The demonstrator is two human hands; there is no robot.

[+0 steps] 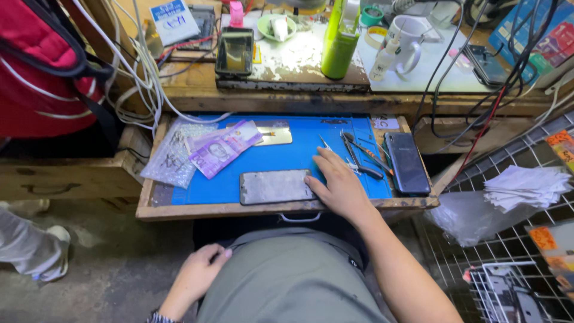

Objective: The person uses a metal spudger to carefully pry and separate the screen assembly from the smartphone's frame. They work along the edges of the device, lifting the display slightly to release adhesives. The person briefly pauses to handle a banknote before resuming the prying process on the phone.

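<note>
While flat on the blue mat, right hand rests with its grip loose and apart, thumb touching the grey phone just beside it. Left hand on the thigh, grip empty. Pull-out tray holds banknotes, tweezers, black phone.

Blue mat centre free — tools crowd right.

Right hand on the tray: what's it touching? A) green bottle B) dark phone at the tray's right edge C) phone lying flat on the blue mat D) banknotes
C: the right hand rests on the blue mat with its thumb against the right end of the phone lying there; the left hand is down at the lap.
</note>
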